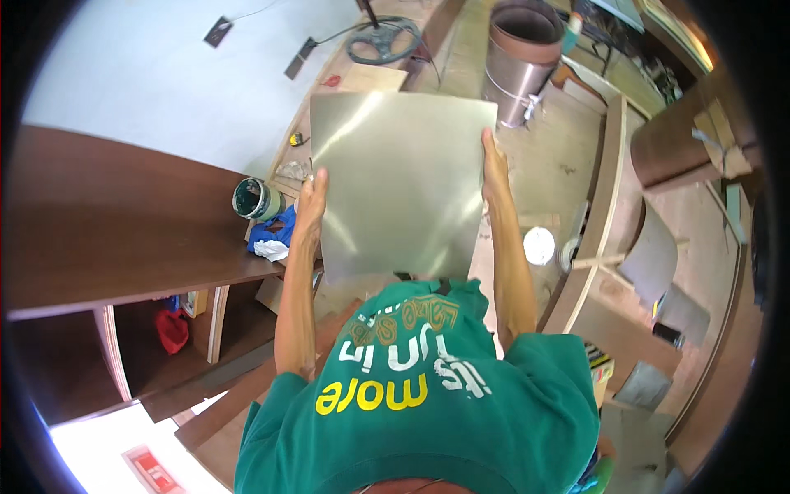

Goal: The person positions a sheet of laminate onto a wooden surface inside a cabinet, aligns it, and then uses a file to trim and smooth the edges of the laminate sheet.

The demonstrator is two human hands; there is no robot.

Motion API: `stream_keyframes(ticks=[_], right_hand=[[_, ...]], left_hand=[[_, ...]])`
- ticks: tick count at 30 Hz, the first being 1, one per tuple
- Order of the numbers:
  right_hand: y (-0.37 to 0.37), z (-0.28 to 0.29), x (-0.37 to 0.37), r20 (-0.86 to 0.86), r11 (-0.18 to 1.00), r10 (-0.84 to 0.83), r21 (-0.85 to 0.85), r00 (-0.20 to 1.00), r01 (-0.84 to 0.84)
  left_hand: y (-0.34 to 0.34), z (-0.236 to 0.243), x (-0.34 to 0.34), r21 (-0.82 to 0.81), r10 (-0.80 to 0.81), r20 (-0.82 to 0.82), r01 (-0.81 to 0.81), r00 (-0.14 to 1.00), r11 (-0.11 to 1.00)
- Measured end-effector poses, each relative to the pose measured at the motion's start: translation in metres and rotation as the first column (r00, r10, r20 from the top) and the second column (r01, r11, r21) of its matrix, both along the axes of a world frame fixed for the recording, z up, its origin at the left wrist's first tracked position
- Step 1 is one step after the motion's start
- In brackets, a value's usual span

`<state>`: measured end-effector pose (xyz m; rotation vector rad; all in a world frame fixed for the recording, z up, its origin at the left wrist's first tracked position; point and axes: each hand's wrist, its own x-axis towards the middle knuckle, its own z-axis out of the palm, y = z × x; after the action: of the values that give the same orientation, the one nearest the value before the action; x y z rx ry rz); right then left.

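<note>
A thin, shiny, gold-grey metal-like sheet (401, 185), nearly rectangular, is held out in front of my body. My left hand (311, 202) grips its left edge, with the thumb lying along the rim. On the opposite edge my right hand (494, 169) is closed the same way, thumb up. The fingers of both hands are mostly hidden behind the sheet. Its near edge comes close to my green shirt (387, 395).
Left, a brown wooden cabinet (123, 222) stands beside a paint bucket (257, 199) and blue cloth (276, 233). A rolled metal cylinder (518, 66) stands at the far right. A curved wooden frame (605, 189) runs along the right. A yellow tape measure (297, 140) lies near the wall.
</note>
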<state>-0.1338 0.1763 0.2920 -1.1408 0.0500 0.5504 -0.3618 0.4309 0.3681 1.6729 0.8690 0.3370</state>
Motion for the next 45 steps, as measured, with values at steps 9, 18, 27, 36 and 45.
stream_keyframes(ticks=[9, 18, 27, 36, 45], right_hand=[[-0.075, -0.026, 0.074, 0.206, 0.982, 0.099, -0.179, 0.974, -0.062], [-0.173, -0.125, -0.038, -0.091, 0.915, -0.281, -0.326, 0.955, 0.238], [-0.014, -0.168, -0.095, -0.295, 0.982, -0.096, -0.185, 0.951, 0.041], [0.159, -0.180, -0.101, -0.455, 0.967, 0.033, -0.211, 0.890, -0.143], [0.230, -0.231, -0.121, -0.557, 0.937, 0.001, -0.289, 0.831, -0.195]], left_hand=[[0.011, -0.025, 0.129, 0.035, -0.163, 0.042, 0.161, 0.986, 0.986], [0.043, -0.058, 0.159, -0.144, -0.117, 0.182, 0.144, 0.976, 0.979], [0.136, -0.121, 0.137, -0.308, -0.020, 0.187, 0.078, 0.982, 0.948], [0.237, -0.173, 0.002, -0.517, 0.226, 0.090, -0.148, 0.970, 0.843], [0.286, -0.218, -0.085, -0.643, 0.339, 0.000, -0.260, 0.941, 0.720]])
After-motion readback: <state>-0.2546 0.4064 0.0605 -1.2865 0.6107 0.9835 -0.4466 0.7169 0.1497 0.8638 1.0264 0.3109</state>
